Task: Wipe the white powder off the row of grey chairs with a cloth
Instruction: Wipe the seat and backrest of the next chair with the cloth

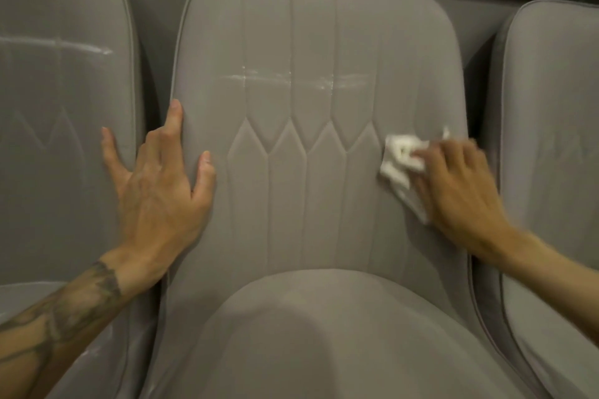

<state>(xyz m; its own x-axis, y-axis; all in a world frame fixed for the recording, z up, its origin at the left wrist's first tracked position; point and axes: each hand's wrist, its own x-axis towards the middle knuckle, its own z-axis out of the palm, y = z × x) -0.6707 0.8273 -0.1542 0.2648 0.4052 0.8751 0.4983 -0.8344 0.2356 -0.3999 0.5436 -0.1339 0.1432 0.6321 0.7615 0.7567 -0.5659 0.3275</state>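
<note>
the right hand (453, 185) grips the cloth (400, 159) on the middle chair (311, 42); its powder streak (275, 77) runs sideways, above and leftward; the left hand (158, 185) rests spread.

**Q:** State the chair arrangement.
**A:** Three units stand side by side: left chair (58, 100), middle chair (324, 220), right chair (551, 113). The middle chair's seat cushion (324, 340) lies before and below its backrest (311, 19).

**Q:** Locate the powder.
**A:** One powder streak (285, 78) runs across the backrest, above both hands. A second streak (55, 43) crosses the left chair.

**Q:** Locate the hands.
**A:** The left hand (158, 191) rests on the backrest's left edge, beside the left chair. The right hand (460, 185) holds the cloth (400, 155) against the backrest's right part, below the powder streak.
</note>
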